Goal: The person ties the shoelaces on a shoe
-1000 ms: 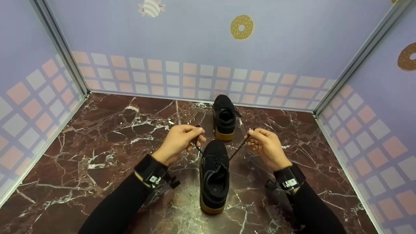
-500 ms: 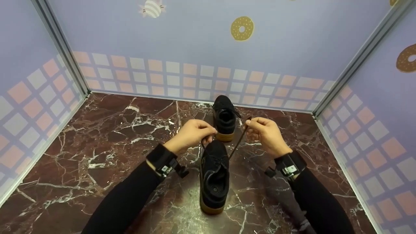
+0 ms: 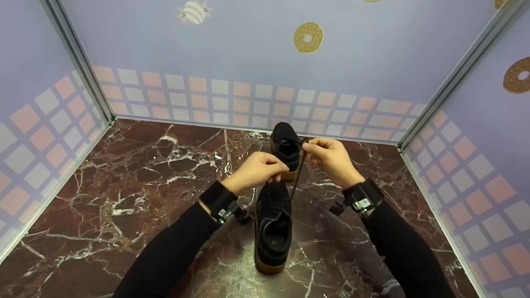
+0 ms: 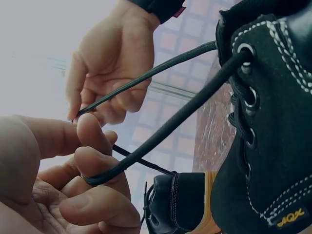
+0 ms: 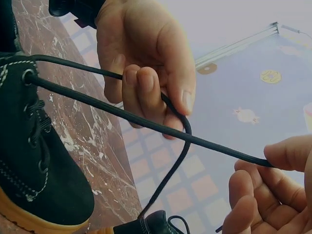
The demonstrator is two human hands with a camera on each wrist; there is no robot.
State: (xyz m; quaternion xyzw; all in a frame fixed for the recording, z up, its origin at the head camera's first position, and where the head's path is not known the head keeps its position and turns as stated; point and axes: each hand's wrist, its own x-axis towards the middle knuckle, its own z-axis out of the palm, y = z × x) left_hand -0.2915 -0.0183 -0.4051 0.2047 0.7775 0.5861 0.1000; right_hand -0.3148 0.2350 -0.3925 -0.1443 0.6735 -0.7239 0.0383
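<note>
A black shoe (image 3: pixel 271 260) with a tan sole stands nearest, toe pointing away. My left hand (image 3: pixel 260 170) is above its toe, holding one black shoelace (image 4: pixel 170 127) that runs from the top eyelet between its curled fingers. To the right and slightly farther off, my right hand (image 3: pixel 331 159) pinches the other shoelace (image 5: pixel 107 106) between thumb and finger, pulled fairly straight. In the right wrist view the two laces cross close to the fingertips of my left hand (image 5: pixel 146 58). The loose end of the left lace hangs down there.
A second black shoe (image 3: pixel 285 134) with a tan sole stands just ahead of the first, close to the back wall (image 3: pixel 248 41). Side walls (image 3: pixel 484 136) rise left and right of the brown marbled surface (image 3: pixel 124 231).
My left hand has moved right, over the shoe's toe. My right hand has moved left and away from the person, bringing the laces together. Both shoes have stayed put.
</note>
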